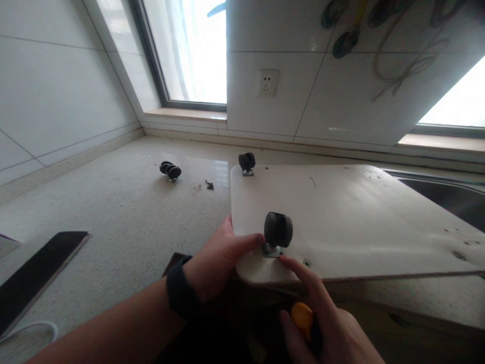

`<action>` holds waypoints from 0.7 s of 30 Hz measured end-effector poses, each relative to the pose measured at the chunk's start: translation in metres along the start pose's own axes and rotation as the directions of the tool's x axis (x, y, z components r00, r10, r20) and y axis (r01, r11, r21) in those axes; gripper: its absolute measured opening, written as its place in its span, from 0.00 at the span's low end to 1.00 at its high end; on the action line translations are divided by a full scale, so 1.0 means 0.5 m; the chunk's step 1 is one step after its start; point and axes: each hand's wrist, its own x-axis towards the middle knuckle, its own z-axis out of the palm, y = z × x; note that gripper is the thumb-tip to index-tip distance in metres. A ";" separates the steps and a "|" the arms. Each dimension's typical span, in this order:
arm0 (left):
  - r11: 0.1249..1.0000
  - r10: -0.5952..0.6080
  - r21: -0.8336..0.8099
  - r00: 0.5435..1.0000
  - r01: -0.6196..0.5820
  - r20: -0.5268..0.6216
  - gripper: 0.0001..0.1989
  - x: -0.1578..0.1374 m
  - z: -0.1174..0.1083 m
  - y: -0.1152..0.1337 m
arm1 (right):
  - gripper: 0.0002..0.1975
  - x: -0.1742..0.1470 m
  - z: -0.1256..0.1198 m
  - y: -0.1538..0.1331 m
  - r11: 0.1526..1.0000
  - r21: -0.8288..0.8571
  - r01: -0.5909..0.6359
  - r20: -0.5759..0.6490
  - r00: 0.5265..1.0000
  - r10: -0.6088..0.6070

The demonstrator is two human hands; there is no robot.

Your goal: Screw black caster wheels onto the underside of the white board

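A white board (pixel 333 212) lies flat with a black caster wheel (pixel 278 230) standing on its near left corner. My left hand (pixel 223 258) grips the board's left edge, fingers underneath and out of sight, its thumb against the caster's metal plate (pixel 272 251). The index finger of my right hand (pixel 326 313) touches the plate's near right corner. Held in that same hand is a tool with a round yellow handle end (pixel 302 316); its other end is hidden. Beside the plate, a screw (pixel 306 263) sits in the board. Another caster (pixel 247 163) stands on the far left corner.
Loose casters (pixel 170 171) lie on the speckled counter (pixel 125 202), near some small dark bits (pixel 209 185). A long dark flat object (pixel 41 273) is at the left. Behind the board's right end is a sink (pixel 439 194). A socket (pixel 269 83) is on the tiled wall.
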 end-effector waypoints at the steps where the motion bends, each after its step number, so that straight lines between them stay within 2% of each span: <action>1: 1.000 0.000 0.003 1.000 0.000 0.000 0.36 0.000 0.000 0.000 | 0.30 0.001 0.000 0.001 1.000 0.002 0.023 0.000 1.000 -0.023; 6: 1.000 -0.009 0.010 1.000 0.009 -0.002 0.36 0.001 -0.002 0.001 | 0.31 0.007 -0.003 0.003 0.999 -0.003 0.052 -0.005 0.999 -0.053; 16: 1.000 -0.004 -0.001 1.000 0.004 0.018 0.37 0.000 -0.001 -0.001 | 0.33 0.002 0.002 0.009 0.999 0.032 0.014 0.039 0.999 -0.015; 21: 1.000 0.000 0.006 0.999 0.000 -0.034 0.38 0.001 0.001 0.000 | 0.30 0.003 -0.005 -0.011 0.997 0.028 -0.075 0.073 0.995 0.073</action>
